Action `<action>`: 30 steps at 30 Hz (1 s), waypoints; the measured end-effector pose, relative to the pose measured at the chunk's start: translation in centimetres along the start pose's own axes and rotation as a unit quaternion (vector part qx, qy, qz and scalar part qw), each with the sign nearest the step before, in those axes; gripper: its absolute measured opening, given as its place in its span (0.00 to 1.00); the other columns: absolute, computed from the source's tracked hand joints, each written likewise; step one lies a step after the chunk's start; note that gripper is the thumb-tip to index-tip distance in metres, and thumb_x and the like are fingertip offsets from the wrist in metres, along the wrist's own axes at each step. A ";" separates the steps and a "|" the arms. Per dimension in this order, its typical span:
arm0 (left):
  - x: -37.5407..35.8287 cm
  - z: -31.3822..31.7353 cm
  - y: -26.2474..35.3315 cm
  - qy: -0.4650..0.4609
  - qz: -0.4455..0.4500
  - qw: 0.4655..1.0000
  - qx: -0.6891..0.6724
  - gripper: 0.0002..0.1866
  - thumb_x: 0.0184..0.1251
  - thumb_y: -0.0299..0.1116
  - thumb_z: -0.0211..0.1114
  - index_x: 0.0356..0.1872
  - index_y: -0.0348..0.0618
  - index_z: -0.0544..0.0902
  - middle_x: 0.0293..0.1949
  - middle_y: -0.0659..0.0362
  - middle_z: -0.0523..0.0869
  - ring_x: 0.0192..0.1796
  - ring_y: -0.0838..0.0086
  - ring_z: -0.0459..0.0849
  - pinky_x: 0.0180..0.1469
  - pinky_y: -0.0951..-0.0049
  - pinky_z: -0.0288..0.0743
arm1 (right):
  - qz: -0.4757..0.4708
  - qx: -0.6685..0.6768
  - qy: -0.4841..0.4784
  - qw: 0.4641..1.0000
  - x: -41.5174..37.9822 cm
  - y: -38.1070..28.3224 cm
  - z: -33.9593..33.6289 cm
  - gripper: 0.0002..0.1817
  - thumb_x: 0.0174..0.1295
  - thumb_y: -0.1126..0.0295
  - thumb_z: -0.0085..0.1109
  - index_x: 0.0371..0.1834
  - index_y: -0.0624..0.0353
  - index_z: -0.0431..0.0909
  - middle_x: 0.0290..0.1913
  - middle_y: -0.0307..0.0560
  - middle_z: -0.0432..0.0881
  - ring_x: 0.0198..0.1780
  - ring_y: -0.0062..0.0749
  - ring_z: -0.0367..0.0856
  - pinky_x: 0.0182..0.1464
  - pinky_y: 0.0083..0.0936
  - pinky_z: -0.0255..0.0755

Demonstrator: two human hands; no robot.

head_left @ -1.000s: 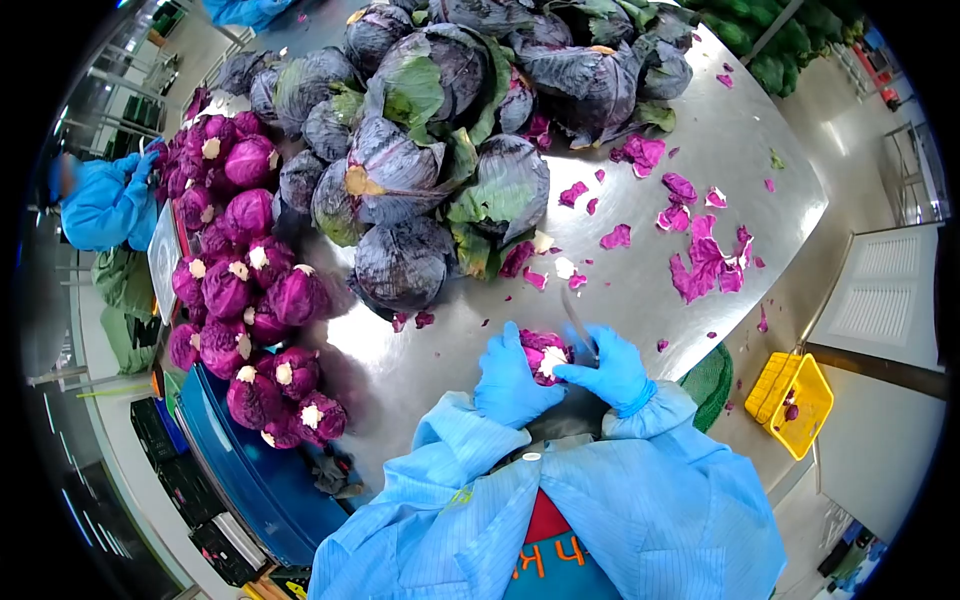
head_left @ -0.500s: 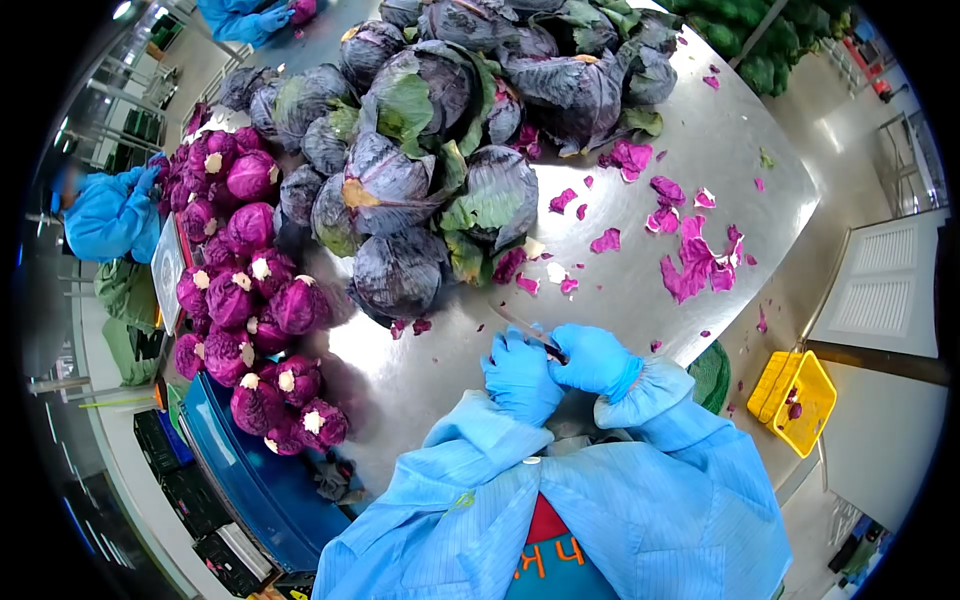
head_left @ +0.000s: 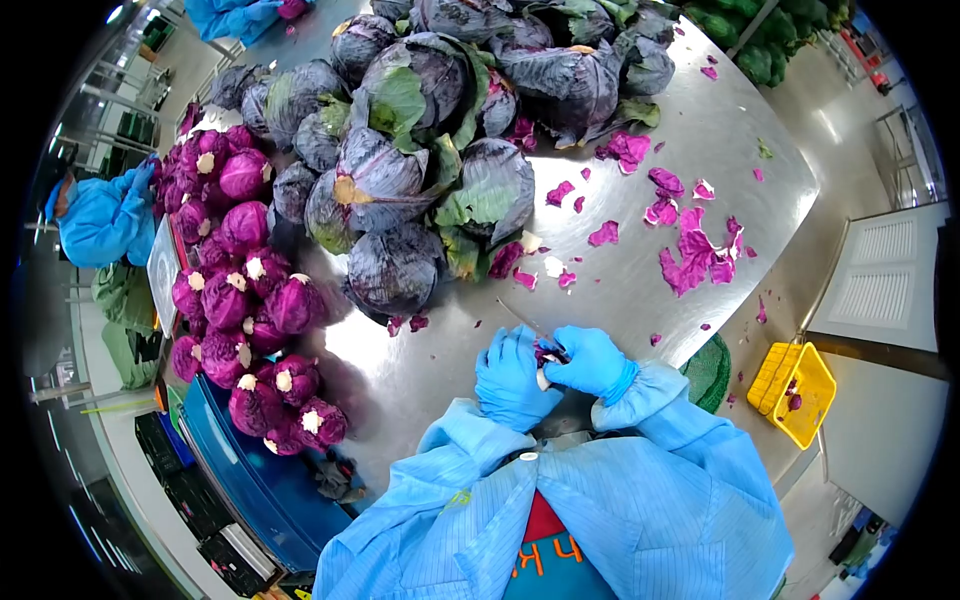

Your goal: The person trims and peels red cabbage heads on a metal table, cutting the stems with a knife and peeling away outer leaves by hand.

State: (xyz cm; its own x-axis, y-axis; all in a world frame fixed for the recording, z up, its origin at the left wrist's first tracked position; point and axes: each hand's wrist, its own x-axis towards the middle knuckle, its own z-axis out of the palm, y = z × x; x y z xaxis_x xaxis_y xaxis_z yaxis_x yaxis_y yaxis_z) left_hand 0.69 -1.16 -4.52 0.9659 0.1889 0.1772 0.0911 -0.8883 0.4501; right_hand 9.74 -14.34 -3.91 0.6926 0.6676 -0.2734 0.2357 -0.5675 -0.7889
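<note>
My left hand (head_left: 512, 382), in a blue glove, is closed with its fingers curled around a purple and white piece of red cabbage (head_left: 543, 379). Most of that piece is hidden between the hands. My right hand (head_left: 592, 364), also gloved, is closed beside it on a knife (head_left: 521, 316). The thin blade points forward and left past my left fingers; its handle is covered. Ahead lie untrimmed red cabbages (head_left: 395, 268) with dark outer leaves. To the left, peeled red cabbages (head_left: 297, 304) with pale cut stems are piled up.
The steel table (head_left: 610, 285) carries scattered purple leaf scraps (head_left: 690, 255). A blue bin (head_left: 245, 465) stands at the left edge, a green mesh basket (head_left: 708, 375) at the right. Beyond is a yellow crate (head_left: 795, 395). Co-workers in blue sleeves (head_left: 105, 220) are at the far left and top.
My hands have shifted slightly and turned, so a purple and white cabbage piece now shows between them. The dark knife handle seen before is now covered. The piles look unchanged.
</note>
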 end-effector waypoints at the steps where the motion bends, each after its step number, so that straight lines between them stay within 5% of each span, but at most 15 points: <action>1: -0.1 -0.1 -0.2 -0.006 0.003 1.000 -0.002 0.36 0.39 0.45 0.75 0.52 0.38 0.75 0.50 0.47 0.78 0.56 0.50 0.76 0.53 0.52 0.68 | -0.007 0.004 0.006 1.000 0.0 0.0 0.1 0.17 0.49 0.55 0.67 0.29 0.59 0.77 0.28 0.58 0.77 0.30 0.55 0.78 0.33 0.40 0.72; 9: 0.0 -1.1 -0.5 -0.033 -0.005 0.999 -0.038 0.41 0.35 0.45 0.78 0.55 0.40 0.73 0.52 0.47 0.77 0.57 0.50 0.76 0.56 0.54 0.69 | 0.044 0.069 -0.009 0.997 0.0 -0.7 -0.6 0.15 0.50 0.59 0.68 0.29 0.60 0.79 0.26 0.55 0.78 0.29 0.45 0.81 0.33 0.36 0.73; 12: -0.6 -1.0 -1.2 -0.051 -0.028 0.994 -0.090 0.43 0.36 0.44 0.79 0.58 0.39 0.72 0.55 0.46 0.76 0.58 0.50 0.76 0.58 0.55 0.70 | 0.025 -0.007 0.141 0.990 0.6 2.3 0.9 0.13 0.51 0.62 0.65 0.30 0.61 0.80 0.26 0.51 0.81 0.29 0.37 0.81 0.32 0.33 0.73; 14: -2.4 -2.2 -3.7 -0.048 -0.055 0.984 -0.161 0.45 0.38 0.45 0.80 0.59 0.38 0.70 0.57 0.46 0.75 0.58 0.51 0.76 0.60 0.56 0.71 | 0.218 0.061 0.224 0.948 1.3 8.1 -4.9 0.17 0.51 0.59 0.65 0.38 0.60 0.83 0.33 0.56 0.83 0.35 0.41 0.85 0.40 0.35 0.77; 17: -3.5 -2.7 -5.7 -0.049 -0.101 0.969 -0.220 0.51 0.41 0.50 0.80 0.66 0.35 0.66 0.59 0.43 0.74 0.60 0.50 0.74 0.64 0.56 0.69 | 0.202 -0.129 0.296 0.924 -2.2 16.2 -12.0 0.23 0.57 0.65 0.64 0.57 0.58 0.78 0.28 0.44 0.81 0.32 0.31 0.80 0.36 0.32 0.75; 21: -3.9 -2.5 -5.6 -0.045 -0.128 0.962 -0.235 0.59 0.37 0.54 0.82 0.70 0.34 0.60 0.61 0.41 0.71 0.62 0.47 0.72 0.65 0.54 0.67 | 0.249 -0.057 0.343 0.904 -2.5 7.9 -12.5 0.28 0.62 0.68 0.63 0.66 0.54 0.70 0.29 0.40 0.80 0.32 0.24 0.78 0.34 0.28 0.74; 22: -3.9 -2.4 -5.5 -0.047 -0.126 0.961 -0.241 0.60 0.37 0.54 0.82 0.70 0.34 0.60 0.62 0.41 0.71 0.62 0.47 0.72 0.65 0.53 0.67 | 0.117 0.327 0.317 0.883 -2.1 8.8 -9.5 0.26 0.61 0.69 0.63 0.65 0.52 0.73 0.30 0.41 0.80 0.32 0.21 0.78 0.34 0.24 0.74; 23: -3.8 -2.6 -5.3 -0.060 -0.118 0.965 -0.226 0.61 0.36 0.54 0.82 0.70 0.35 0.59 0.62 0.42 0.70 0.63 0.47 0.71 0.65 0.53 0.68 | 0.112 0.081 0.250 0.958 -2.0 9.0 -7.7 0.23 0.61 0.68 0.64 0.61 0.52 0.77 0.33 0.43 0.81 0.32 0.23 0.78 0.36 0.24 0.75; 24: -3.5 -3.0 -5.2 -0.073 -0.110 0.969 -0.209 0.61 0.35 0.54 0.83 0.70 0.35 0.59 0.63 0.42 0.69 0.63 0.47 0.71 0.64 0.54 0.68 | 0.069 -0.005 0.160 0.985 -1.8 7.0 -5.3 0.20 0.60 0.69 0.64 0.57 0.52 0.80 0.33 0.44 0.82 0.32 0.27 0.80 0.37 0.26 0.75; 26: -3.3 -3.2 -5.2 -0.079 -0.093 0.973 -0.197 0.61 0.35 0.54 0.83 0.70 0.35 0.59 0.62 0.42 0.70 0.63 0.48 0.71 0.63 0.54 0.69 | -0.100 0.074 -0.022 0.992 -0.9 2.7 -2.6 0.27 0.59 0.63 0.66 0.64 0.48 0.75 0.43 0.43 0.80 0.42 0.35 0.81 0.44 0.26 0.75; 27: -3.3 -2.9 -5.3 -0.072 -0.085 0.973 -0.201 0.61 0.35 0.54 0.83 0.70 0.34 0.60 0.61 0.42 0.71 0.62 0.48 0.72 0.62 0.54 0.70 | -0.105 0.046 -0.089 0.989 -0.2 -0.2 -1.8 0.29 0.60 0.59 0.66 0.67 0.43 0.73 0.46 0.44 0.79 0.46 0.36 0.80 0.47 0.25 0.75; 30: -3.7 -1.3 -5.8 -0.035 -0.090 0.971 -0.217 0.58 0.36 0.53 0.83 0.68 0.33 0.63 0.57 0.42 0.75 0.59 0.48 0.76 0.60 0.54 0.72 | -0.214 0.031 -0.135 0.967 1.1 -1.2 0.8 0.26 0.60 0.57 0.65 0.63 0.40 0.75 0.47 0.44 0.77 0.46 0.38 0.81 0.45 0.30 0.76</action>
State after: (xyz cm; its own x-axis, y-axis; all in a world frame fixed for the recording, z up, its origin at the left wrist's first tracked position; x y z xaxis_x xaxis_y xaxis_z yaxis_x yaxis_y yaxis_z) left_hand -3.70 3.83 -6.66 0.9592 0.2825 0.0074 0.1648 -0.5806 0.7973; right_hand 9.70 -12.60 -3.72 0.3352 0.9412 -0.0414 0.4152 -0.1870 -0.8903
